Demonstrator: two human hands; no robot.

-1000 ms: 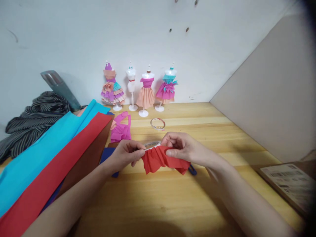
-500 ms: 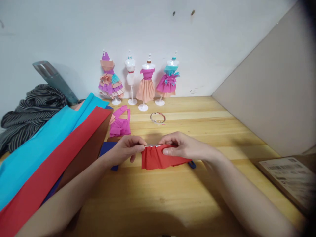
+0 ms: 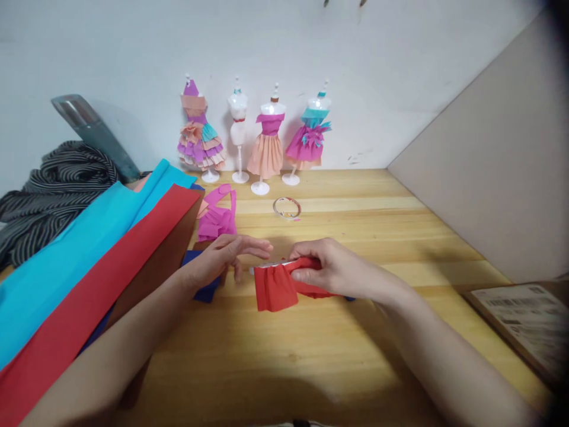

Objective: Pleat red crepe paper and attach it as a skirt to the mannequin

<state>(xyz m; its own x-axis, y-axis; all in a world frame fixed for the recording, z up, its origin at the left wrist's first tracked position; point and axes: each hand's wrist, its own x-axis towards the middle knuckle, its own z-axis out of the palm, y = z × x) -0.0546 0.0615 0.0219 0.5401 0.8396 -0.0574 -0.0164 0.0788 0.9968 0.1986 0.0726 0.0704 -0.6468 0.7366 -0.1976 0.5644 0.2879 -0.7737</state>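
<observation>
A gathered piece of red crepe paper (image 3: 276, 289) hangs in pleats from a thin white strip (image 3: 272, 265) along its top edge. My right hand (image 3: 326, 270) grips its right part between thumb and fingers. My left hand (image 3: 231, 254) is off the paper, just beyond its left end, with fingers stretched out and nothing in them. Under my left forearm and wrist lies a dark blue piece (image 3: 205, 292). Another dark blue object (image 3: 349, 298) peeks out behind my right hand, mostly hidden.
Several mini dress forms (image 3: 267, 148) stand along the wall. A ring-shaped roll (image 3: 287, 207) and pink paper scraps (image 3: 217, 220) lie before them. Blue sheets (image 3: 84, 240), a red sheet (image 3: 120, 270) and striped cloth (image 3: 66, 190) fill the left. A labelled cardboard box (image 3: 520, 323) sits right.
My left hand has let go of the red paper's left end and its fingers have straightened. My right hand keeps its hold. The view has tilted slightly downward.
</observation>
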